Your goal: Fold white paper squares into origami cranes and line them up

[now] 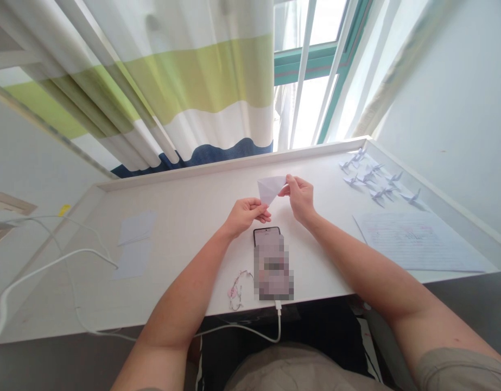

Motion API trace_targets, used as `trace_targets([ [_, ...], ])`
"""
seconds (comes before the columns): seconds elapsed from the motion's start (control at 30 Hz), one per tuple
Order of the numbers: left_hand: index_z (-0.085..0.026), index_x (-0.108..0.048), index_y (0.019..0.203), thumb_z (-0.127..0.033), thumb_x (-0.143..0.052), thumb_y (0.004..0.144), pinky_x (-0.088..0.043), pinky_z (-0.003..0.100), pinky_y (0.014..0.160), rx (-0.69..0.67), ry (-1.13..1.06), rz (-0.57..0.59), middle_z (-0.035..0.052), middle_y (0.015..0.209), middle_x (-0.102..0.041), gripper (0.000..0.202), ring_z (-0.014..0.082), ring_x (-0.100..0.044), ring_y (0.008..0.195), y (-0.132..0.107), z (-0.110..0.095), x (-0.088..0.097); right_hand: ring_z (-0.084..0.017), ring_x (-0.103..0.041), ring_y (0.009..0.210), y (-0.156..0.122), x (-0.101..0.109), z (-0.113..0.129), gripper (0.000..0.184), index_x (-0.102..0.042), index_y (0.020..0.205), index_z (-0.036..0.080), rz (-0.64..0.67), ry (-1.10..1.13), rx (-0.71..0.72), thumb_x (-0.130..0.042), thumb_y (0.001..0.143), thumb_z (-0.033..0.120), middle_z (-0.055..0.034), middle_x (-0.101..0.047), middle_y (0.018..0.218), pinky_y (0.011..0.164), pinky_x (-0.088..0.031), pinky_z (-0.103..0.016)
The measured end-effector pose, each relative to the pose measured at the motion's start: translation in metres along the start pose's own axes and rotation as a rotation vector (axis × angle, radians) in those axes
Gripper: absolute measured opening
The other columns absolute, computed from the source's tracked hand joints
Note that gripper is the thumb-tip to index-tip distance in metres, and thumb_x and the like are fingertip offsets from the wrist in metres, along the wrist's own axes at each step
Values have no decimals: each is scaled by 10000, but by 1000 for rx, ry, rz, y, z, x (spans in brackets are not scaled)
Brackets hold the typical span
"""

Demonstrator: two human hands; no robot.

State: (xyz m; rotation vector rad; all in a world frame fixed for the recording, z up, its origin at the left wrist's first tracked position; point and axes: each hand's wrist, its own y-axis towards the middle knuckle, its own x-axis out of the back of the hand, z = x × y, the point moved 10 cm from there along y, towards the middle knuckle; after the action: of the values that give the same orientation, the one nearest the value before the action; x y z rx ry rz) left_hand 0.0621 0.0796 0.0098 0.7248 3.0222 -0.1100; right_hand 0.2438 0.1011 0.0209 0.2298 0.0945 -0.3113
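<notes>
A small piece of white paper (270, 188), folded to a triangle-like shape with its point downward, is held up over the white desk between both hands. My left hand (247, 214) pinches its lower point between thumb and fingers. At the upper right corner, my right hand (299, 196) grips the paper with thumb and forefinger. The fingertips hide both of those corners. Just below the hands lies a phone (270, 260) with its screen lit and partly blurred out.
Several folded paper cranes (374, 176) stand at the back right. A lined, written-on sheet (421, 239) lies nearer on the right. Loose white paper pieces (134, 252) lie at the left. By the phone are a beaded strap (235, 290) and a white charging cable (279, 320) hanging past the desk (185, 271) edge.
</notes>
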Motion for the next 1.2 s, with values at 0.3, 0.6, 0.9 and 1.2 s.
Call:
trace_targets([
  [0.3, -152, -685, 833, -702, -896, 767, -602, 330, 690, -35, 21, -30, 70, 744, -773, 593, 177, -736, 650, 0, -6, 1, -200, -663, 625, -21, -44, 4, 728, -701, 594, 223, 387, -89, 15, -691, 780, 927, -49, -707, 616, 674, -547, -359],
  [0.6, -162, -679, 790, -585, -896, 806, -594, 327, 689, -21, 28, -31, 55, 672, -745, 476, 180, -726, 643, -2, -2, -6, -189, -619, 564, 3, -8, -1, 654, -611, 638, 258, 54, -16, 14, -571, 954, 830, -21, -637, 566, 653, -553, -367],
  [0.9, -193, -791, 795, -464, -877, 830, -559, 294, 737, -218, 307, -391, 39, 904, -768, 286, 186, -687, 843, -3, -13, 37, -207, -680, 622, -16, -27, 13, 514, -688, 793, 255, 214, -249, 100, -721, 892, 758, -12, -695, 682, 663, -539, -371],
  [1.2, -219, -818, 776, -342, -855, 874, -598, 399, 917, -359, 472, -314, 91, 1037, -801, 162, 233, -737, 959, -5, -22, 20, -252, -797, 744, -16, -35, -4, 270, -749, 844, 215, 266, -205, -9, -707, 913, 472, -69, -813, 837, 738, -593, -377],
])
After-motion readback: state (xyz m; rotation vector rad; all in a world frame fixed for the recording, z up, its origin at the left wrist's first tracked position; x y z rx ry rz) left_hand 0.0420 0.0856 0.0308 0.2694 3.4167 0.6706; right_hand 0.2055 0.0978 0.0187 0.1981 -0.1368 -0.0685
